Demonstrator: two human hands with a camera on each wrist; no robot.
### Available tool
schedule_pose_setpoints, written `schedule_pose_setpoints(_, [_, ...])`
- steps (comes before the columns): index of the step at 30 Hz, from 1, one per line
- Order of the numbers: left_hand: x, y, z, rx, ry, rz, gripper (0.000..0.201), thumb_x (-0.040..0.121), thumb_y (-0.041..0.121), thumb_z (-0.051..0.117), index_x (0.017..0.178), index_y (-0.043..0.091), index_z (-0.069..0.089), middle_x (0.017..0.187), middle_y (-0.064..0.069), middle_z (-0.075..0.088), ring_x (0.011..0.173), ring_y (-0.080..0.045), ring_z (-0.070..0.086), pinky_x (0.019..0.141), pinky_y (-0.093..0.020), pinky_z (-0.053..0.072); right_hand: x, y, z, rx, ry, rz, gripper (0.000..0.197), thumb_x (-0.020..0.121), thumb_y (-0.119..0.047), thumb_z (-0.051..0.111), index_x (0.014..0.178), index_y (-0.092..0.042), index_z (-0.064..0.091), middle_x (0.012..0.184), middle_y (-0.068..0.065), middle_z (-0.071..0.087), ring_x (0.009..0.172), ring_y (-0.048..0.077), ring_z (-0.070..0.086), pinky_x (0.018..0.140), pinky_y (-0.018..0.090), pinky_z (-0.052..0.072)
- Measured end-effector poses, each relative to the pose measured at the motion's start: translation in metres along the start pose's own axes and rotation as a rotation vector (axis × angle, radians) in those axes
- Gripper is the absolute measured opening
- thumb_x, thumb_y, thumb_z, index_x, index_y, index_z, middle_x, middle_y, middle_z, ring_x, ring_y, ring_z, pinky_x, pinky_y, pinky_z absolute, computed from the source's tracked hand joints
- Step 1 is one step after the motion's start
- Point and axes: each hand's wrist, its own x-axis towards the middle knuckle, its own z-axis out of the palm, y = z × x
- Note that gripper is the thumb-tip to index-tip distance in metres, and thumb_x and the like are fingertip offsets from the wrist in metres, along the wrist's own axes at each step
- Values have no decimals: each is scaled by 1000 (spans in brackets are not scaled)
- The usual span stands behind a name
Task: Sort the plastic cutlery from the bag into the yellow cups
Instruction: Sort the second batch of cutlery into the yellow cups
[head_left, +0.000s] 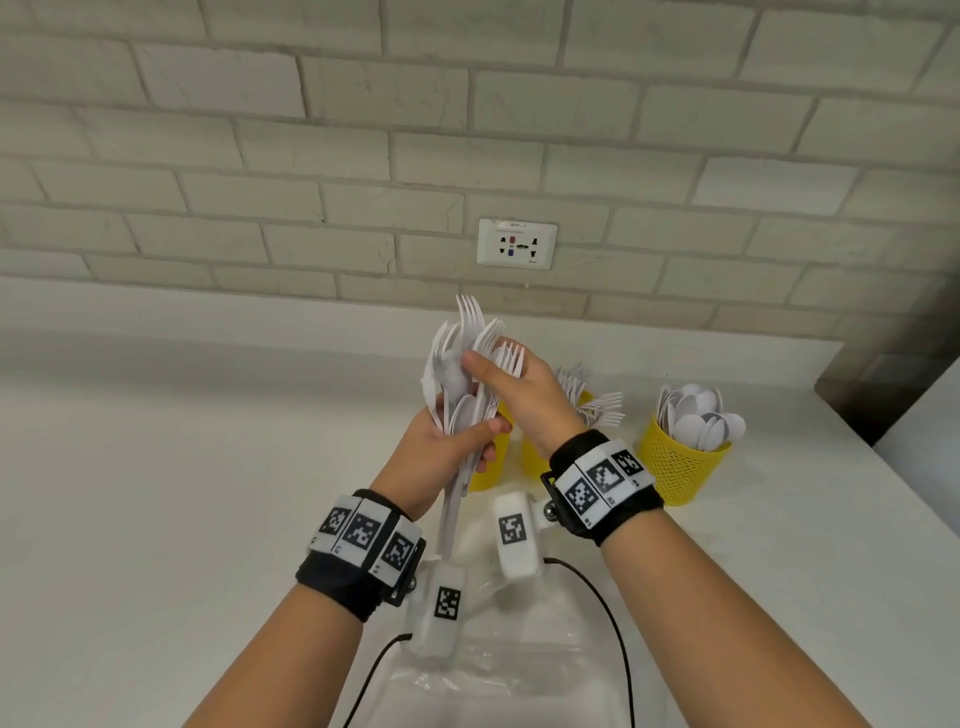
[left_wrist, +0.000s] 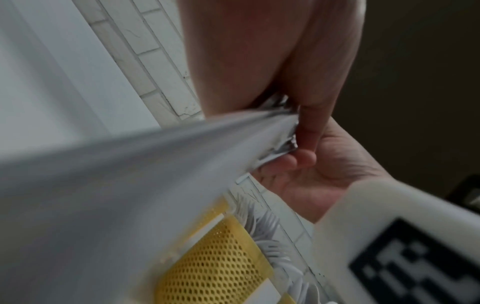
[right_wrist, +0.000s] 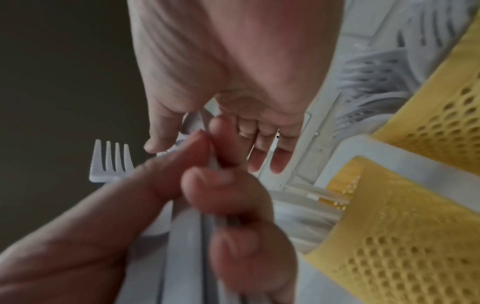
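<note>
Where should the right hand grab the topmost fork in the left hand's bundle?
Pinch the fork at its neck, just under the tines, coming from above. It stands highest out of the bundle, handles are buried in the left hand, and the right hand is already beside it.

The head view looks forward and down over the desk (head_left: 156, 467) toward the brick wall (head_left: 311, 156) at 12 o'clock. Both wrist views sit very near the fingers; all share the white cutlery bundle (head_left: 457, 395).

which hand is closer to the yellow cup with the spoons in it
Right. The right hand is at the fork tines, just left of the spoon cup; the left hand, gripping the cutlery bundle, is farther left.
</note>
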Motion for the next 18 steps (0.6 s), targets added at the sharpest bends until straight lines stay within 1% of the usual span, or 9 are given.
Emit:
schedule_pose_setpoints(2, [0,0,6,9,-32,-18,12,85,12,68,88,0,67,62,-10,60,53,-18,54,52,-25,45,-3,-3,-6,-16,-1,-22,10,89,-26,61,95,-19,66,86,-3,69,79,10,65,70,23,51])
schedule_pose_setpoints(3, [-1,0,9,10,-46,-23,11,86,11,66,88,0,66,61,-8,60,52,-16,54,52,-24,46,-4,-5,-9,-25,3,-33,11,91,-27,59,93,-21,67,86,-4,69,80,9,64,74,24,51])
schedule_pose_setpoints(6, [-1,0,16,0,-92,-32,8,89,9,62,91,2,62,61,0,64,52,-12,55,50,-22,47,-2,-9,-21,10,83,-43,18,92,-29,57,96,-14,67,92,1,69,89,15,63,86,33,49])
schedule_pose_setpoints(8, [0,0,21,-5,-117,-39,6,90,10,61,90,4,61,61,2,64,52,-13,54,51,-22,46,-2,-12,-29,66,132,-30,17,92,-28,58,91,-13,66,89,5,68,87,19,63,83,35,50])
schedule_pose_setpoints(10, [0,0,26,19,-132,-39,12,92,14,59,87,3,61,58,4,63,50,-12,52,51,-21,46,-3,-16,-34,81,144,-38,16,93,-26,56,91,-13,64,86,4,68,83,18,63,78,30,51])
schedule_pose_setpoints(11, [0,0,28,32,-136,-37,15,92,16,59,86,2,62,57,4,63,49,-12,52,51,-21,45,-4,-17,-36,81,141,-44,14,93,-25,56,91,-13,64,87,3,68,83,17,63,78,28,52])
schedule_pose_setpoints(13, [2,-1,32,49,-145,-35,18,92,18,58,84,2,62,58,4,62,49,-12,51,51,-21,45,-4,-17,-40,50,144,-47,13,91,-25,58,90,-14,64,89,4,68,86,18,64,83,32,51])
schedule_pose_setpoints(16, [3,-2,37,27,-158,-30,16,93,16,57,83,4,62,66,2,64,52,-13,52,50,-23,44,-4,-18,-48,47,145,-55,20,93,-26,56,88,-10,66,92,10,69,90,25,65,89,42,50])
schedule_pose_setpoints(18, [4,-2,38,23,-153,-36,14,93,15,57,84,5,62,68,1,65,52,-13,52,49,-23,44,-4,-23,-55,90,148,-76,23,96,-23,50,85,-9,65,90,8,70,90,22,67,88,39,52])
